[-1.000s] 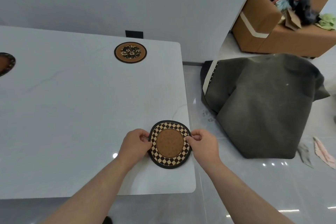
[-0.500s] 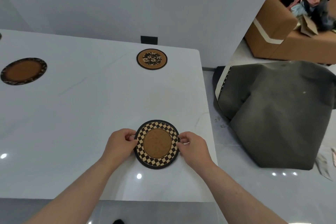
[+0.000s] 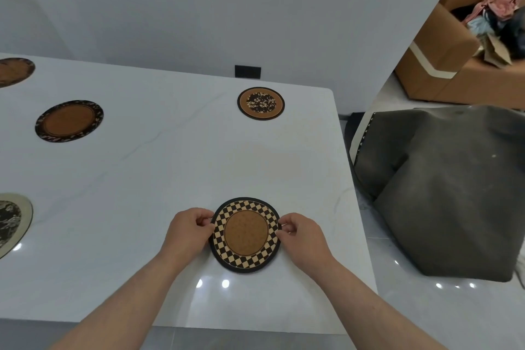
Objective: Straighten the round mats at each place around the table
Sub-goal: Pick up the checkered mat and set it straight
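Five round mats on white table [image 3: 159,179]: checkered mat [image 3: 245,234] between my fingers, floral mat [image 3: 260,103] beyond fingertips, dark-rimmed mat [image 3: 69,120] far left of them, two more cut by left edge. Two hands. One cardboard box [image 3: 454,65], one grey cover [image 3: 443,190], both right of my fingers.

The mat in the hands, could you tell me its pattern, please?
Black-and-tan checkered ring around a plain brown centre, head view.

Checkered-rim cork mat [image 3: 246,234] lies flat near the white table's [image 3: 170,167] near right corner, four others well apart.
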